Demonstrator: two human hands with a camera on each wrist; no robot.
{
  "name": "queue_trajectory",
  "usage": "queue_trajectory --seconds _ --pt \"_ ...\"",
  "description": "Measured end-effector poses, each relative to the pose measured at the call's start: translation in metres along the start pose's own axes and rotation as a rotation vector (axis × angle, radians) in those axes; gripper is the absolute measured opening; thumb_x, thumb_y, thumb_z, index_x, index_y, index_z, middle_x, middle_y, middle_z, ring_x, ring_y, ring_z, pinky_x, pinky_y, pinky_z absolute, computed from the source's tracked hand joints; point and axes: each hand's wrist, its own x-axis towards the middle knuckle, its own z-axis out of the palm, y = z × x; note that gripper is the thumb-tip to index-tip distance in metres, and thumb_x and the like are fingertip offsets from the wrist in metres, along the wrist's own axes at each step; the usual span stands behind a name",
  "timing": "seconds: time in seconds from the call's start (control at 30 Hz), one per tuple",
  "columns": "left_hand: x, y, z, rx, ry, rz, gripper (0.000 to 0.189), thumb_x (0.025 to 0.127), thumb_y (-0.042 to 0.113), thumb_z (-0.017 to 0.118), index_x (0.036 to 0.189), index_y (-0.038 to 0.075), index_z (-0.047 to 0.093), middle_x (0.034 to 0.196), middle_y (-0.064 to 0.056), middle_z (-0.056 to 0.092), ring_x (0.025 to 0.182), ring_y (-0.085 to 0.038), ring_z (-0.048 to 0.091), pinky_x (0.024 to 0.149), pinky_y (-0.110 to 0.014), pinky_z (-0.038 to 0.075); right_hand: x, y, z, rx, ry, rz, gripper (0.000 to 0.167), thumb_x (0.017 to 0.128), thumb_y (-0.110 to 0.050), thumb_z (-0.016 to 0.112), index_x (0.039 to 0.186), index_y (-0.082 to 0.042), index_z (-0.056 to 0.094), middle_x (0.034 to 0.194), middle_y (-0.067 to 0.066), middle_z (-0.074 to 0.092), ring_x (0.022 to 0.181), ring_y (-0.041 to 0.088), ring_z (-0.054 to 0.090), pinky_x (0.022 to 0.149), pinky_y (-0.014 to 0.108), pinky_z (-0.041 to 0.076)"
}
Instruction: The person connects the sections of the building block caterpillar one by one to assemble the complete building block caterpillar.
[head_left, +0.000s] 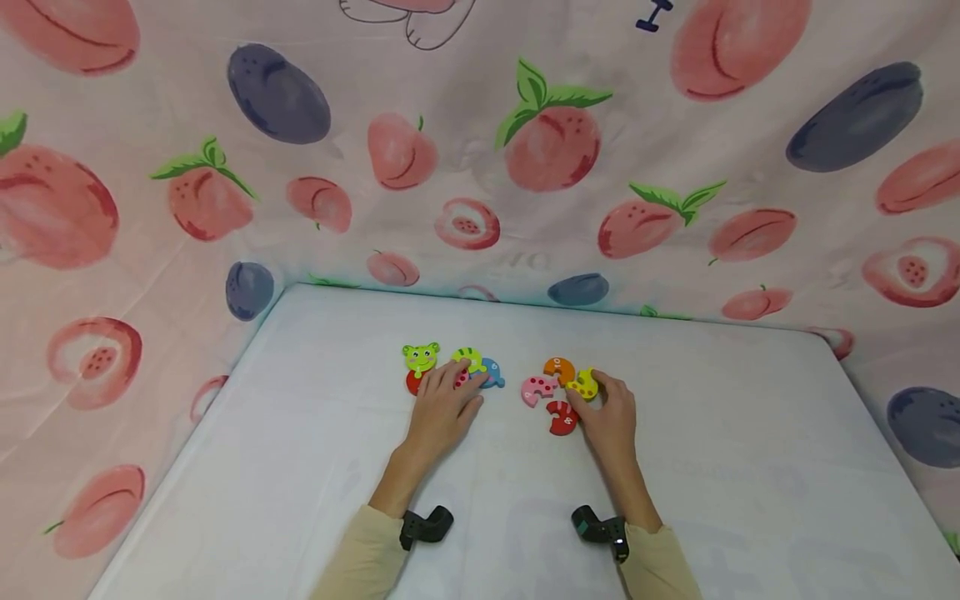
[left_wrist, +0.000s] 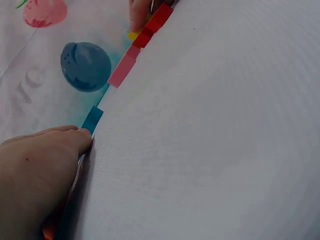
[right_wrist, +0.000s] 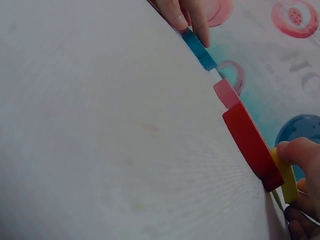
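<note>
On the left of the table, a green animal-head puzzle piece [head_left: 420, 357] joins a red piece [head_left: 413, 382]. Beside them lie a striped green piece [head_left: 469, 359], a blue piece [head_left: 492, 373] and a spotted pink piece, mostly covered by my left hand [head_left: 441, 412]. That hand rests on these pieces with its fingers fairly straight. My right hand [head_left: 611, 421] pinches a yellow spotted piece [head_left: 585, 386] between thumb and fingers. Close to it lie an orange piece [head_left: 558, 368], another pink piece [head_left: 536, 389] and a striped red piece [head_left: 562, 418].
A white cloth covers the table [head_left: 510, 517]. Behind it hangs a fruit-printed curtain [head_left: 465, 100], which also drapes down the sides. Each wrist wears a black camera, one on the left [head_left: 427, 527] and one on the right [head_left: 602, 531].
</note>
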Motion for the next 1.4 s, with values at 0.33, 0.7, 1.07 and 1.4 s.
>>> queue_trajectory --seconds 0.33,0.7,1.07,1.4 --pt "0.000 0.000 0.000 -0.012 -0.002 -0.002 0.039 0.095 0.028 0.061 0.134 0.025 0.059 0.147 -0.008 0.047 0.136 -0.028 0.039 0.115 -0.051 0.030 -0.001 0.003 0.002 0.128 0.071 -0.025 0.054 0.089 -0.029 0.070 0.133 -0.004 0.054 0.130 0.016 0.053 0.115 0.029 0.056 0.102 0.043 0.050" --pt "0.001 0.001 0.001 -0.048 0.027 -0.008 0.033 0.095 0.025 0.062 0.127 0.024 0.065 0.144 -0.007 0.049 0.134 -0.027 0.040 0.114 -0.051 0.030 -0.004 -0.002 -0.001 0.128 0.072 -0.149 0.052 0.087 -0.025 0.073 0.131 -0.005 0.055 0.128 0.015 0.055 0.116 0.027 0.055 0.101 0.044 0.050" --pt "0.002 -0.001 0.000 -0.113 0.048 -0.038 0.023 0.093 0.020 0.063 0.115 0.022 0.072 0.139 -0.005 0.054 0.133 -0.026 0.042 0.115 -0.049 0.029 -0.018 -0.022 0.008 0.167 -0.010 -0.319 0.048 0.085 -0.019 0.076 0.128 -0.008 0.059 0.123 0.011 0.059 0.110 0.023 0.061 0.093 0.042 0.055" --pt "0.005 0.004 -0.003 -0.102 0.046 -0.046 0.022 0.095 0.013 0.059 0.107 0.022 0.075 0.132 -0.003 0.060 0.129 -0.027 0.048 0.117 -0.051 0.029 -0.051 -0.058 0.040 0.149 -0.146 -0.313 0.039 0.080 -0.027 0.080 0.114 -0.013 0.069 0.113 0.004 0.062 0.103 0.018 0.059 0.090 0.032 0.056"
